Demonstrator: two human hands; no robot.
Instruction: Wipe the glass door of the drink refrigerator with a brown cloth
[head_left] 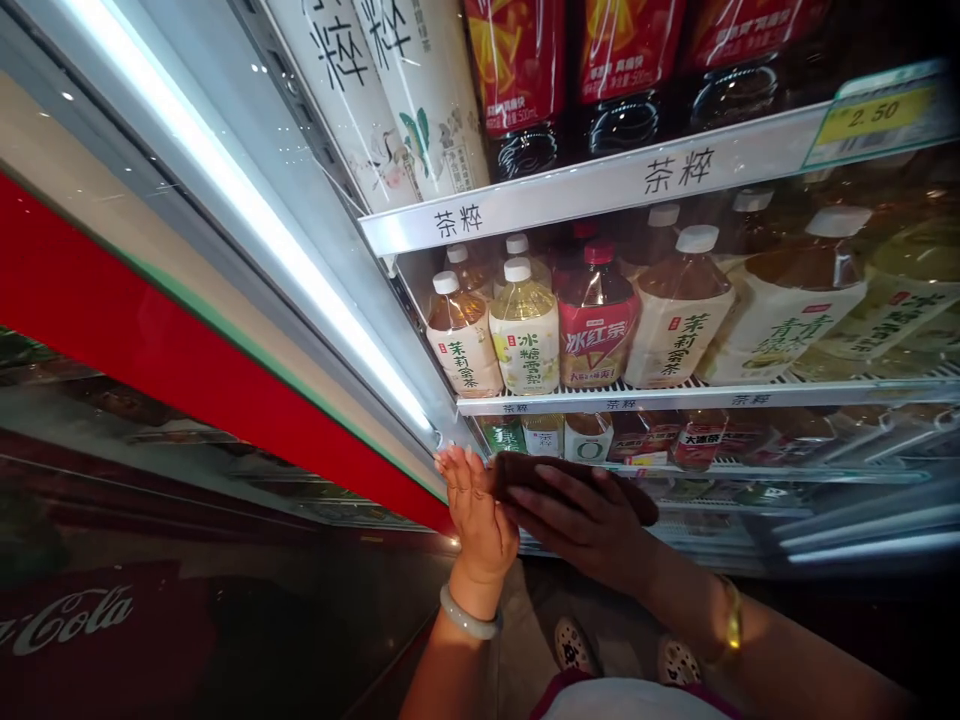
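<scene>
My left hand [476, 510], with a pale bangle on its wrist, is raised at the left edge of the drinks cooler. Its fingers are stretched out and nothing shows in them; I cannot tell whether it touches the door. Beside it my right hand [581, 515], wearing a gold bracelet, lies with long fingers over a dark brown cloth [639, 500]. The cloth's left end reaches close to my left hand, and much of it is hidden under the right fingers. Behind both hands are shelves of bottled tea, including a red-labelled bottle [598, 330].
A bright light tube [277, 270] runs along the cooler's left side, next to a red panel [187, 340]. A white shelf edge [562, 195] carries a yellow price tag [874, 115]. Below are the floor [525, 640] and two patterned shoes [574, 643].
</scene>
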